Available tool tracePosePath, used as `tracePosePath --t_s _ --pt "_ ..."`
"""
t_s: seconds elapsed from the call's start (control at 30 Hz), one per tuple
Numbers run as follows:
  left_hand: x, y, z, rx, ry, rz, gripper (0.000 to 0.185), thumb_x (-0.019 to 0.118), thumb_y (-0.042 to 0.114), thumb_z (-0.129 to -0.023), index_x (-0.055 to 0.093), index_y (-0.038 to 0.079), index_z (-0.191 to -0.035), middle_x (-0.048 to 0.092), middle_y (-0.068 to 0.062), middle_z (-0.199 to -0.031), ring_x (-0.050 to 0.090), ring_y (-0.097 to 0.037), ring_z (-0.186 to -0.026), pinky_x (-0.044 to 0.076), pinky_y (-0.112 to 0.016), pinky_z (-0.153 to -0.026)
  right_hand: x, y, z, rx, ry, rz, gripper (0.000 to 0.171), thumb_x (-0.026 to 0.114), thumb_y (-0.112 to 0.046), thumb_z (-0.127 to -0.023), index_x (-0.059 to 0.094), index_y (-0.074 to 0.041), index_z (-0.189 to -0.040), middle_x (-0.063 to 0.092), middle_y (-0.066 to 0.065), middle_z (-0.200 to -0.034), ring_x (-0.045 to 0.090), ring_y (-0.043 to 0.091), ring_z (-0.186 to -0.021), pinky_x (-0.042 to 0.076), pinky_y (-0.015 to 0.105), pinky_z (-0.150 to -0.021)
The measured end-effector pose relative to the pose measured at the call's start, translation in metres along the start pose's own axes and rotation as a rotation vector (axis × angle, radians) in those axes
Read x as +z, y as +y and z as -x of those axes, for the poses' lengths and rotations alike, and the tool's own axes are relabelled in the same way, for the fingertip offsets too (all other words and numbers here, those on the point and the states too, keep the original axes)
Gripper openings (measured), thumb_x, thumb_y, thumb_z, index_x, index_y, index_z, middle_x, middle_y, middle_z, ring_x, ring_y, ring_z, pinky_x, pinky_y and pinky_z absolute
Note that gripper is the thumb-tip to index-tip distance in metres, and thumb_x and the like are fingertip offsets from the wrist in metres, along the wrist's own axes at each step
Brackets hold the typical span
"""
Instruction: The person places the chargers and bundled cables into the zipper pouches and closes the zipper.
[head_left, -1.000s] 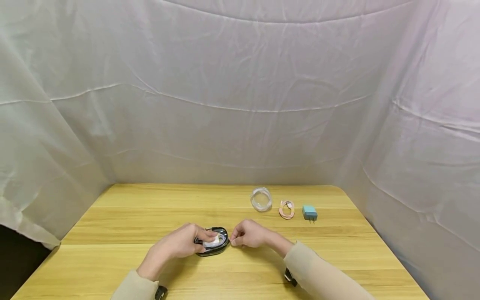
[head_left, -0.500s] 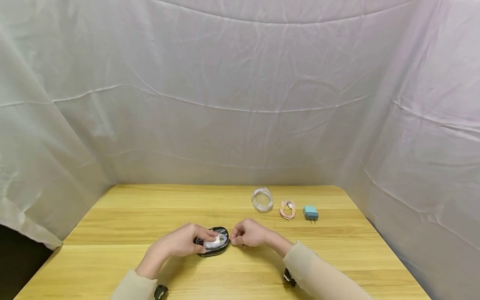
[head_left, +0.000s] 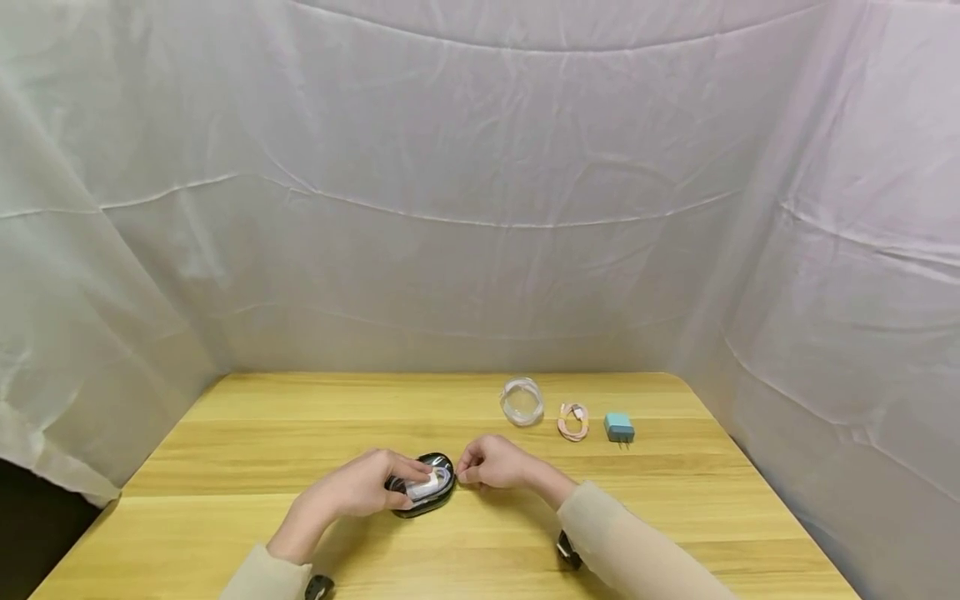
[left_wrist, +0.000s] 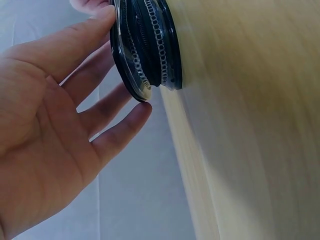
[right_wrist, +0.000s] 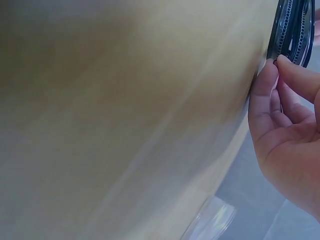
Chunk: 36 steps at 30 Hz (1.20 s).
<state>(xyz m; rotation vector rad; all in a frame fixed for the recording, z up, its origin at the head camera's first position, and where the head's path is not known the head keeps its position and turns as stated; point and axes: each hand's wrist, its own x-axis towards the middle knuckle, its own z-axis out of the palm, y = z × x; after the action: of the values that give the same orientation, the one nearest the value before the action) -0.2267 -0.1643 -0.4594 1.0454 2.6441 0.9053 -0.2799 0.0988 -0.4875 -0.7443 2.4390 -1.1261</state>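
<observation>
1. Black zip case sits on counter, near front edge, between both hands.
2. Left hand: fingers mostly straight, resting on case lid and rim, steadying it, no real grip.
3. Right hand: fingers curled, thumb + index pinch at case's right edge, prob zip pull; too small to confirm.
4. Far right of counter: clear round tub, pink cable coil, teal charger, well apart from case.
</observation>
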Motion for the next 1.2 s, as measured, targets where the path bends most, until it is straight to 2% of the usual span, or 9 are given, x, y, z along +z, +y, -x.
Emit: tracePosePath --t_s 0.17,0.37,0.5,0.8,0.97,1.2 --pt "0.001 0.000 -0.001 -0.017 0.019 -0.023 0.037 0.080 0.011 -0.090 0.075 0.004 -0.126 0.071 -0.008 -0.133 0.062 -0.039 -0.128 0.049 -0.056 -0.108 -0.001 0.002 -0.006 -0.002 0.005 -0.001 0.006 0.071 -0.002 -0.096 0.072 -0.002 -0.090 0.066 0.005 -0.075 0.060 0.012 -0.063 0.055 0.024 -0.058" --pt "0.004 0.001 -0.001 0.002 0.059 -0.065 0.030 0.080 0.014 -0.090 0.078 0.007 -0.119 0.073 -0.008 -0.127 0.065 -0.037 -0.122 0.052 -0.054 -0.104 -0.002 0.001 -0.015 -0.010 -0.002 -0.020 0.007 0.071 0.000 -0.095 0.072 -0.002 -0.089 0.067 0.006 -0.075 0.060 0.012 -0.065 0.056 0.025 -0.059" --pt "0.006 0.001 -0.001 -0.002 0.076 -0.068 0.030 0.081 0.014 -0.089 0.078 0.008 -0.118 0.070 -0.010 -0.129 0.065 -0.036 -0.121 0.054 -0.053 -0.102 -0.002 0.002 -0.022 -0.024 -0.005 -0.010 0.006 0.071 -0.001 -0.095 0.072 -0.001 -0.090 0.067 0.005 -0.075 0.061 0.011 -0.064 0.056 0.023 -0.060" --pt "0.009 0.001 -0.004 0.034 0.065 -0.105 0.036 0.079 0.012 -0.092 0.074 0.008 -0.128 0.066 -0.010 -0.134 0.061 -0.035 -0.124 0.055 -0.049 -0.100 -0.005 0.006 -0.031 -0.043 -0.012 0.005 0.004 0.076 -0.001 -0.092 0.075 -0.003 -0.089 0.068 -0.001 -0.074 0.061 0.009 -0.062 0.055 0.020 -0.058" --pt "0.010 0.001 -0.004 0.032 0.067 -0.107 0.039 0.077 0.011 -0.093 0.072 0.010 -0.132 0.065 -0.010 -0.137 0.061 -0.034 -0.124 0.055 -0.047 -0.098 -0.006 0.009 -0.033 -0.053 -0.028 0.004 0.003 0.077 0.000 -0.091 0.076 0.000 -0.093 0.068 -0.003 -0.075 0.061 0.009 -0.062 0.055 0.020 -0.059" --pt "0.012 0.001 -0.005 0.000 0.066 -0.103 0.039 0.077 0.011 -0.093 0.073 0.011 -0.132 0.065 -0.006 -0.138 0.061 -0.032 -0.124 0.055 -0.045 -0.097 -0.007 0.008 -0.031 -0.053 -0.046 -0.016 0.004 0.075 0.002 -0.091 0.076 -0.001 -0.093 0.070 0.001 -0.078 0.061 0.007 -0.064 0.057 0.021 -0.061"
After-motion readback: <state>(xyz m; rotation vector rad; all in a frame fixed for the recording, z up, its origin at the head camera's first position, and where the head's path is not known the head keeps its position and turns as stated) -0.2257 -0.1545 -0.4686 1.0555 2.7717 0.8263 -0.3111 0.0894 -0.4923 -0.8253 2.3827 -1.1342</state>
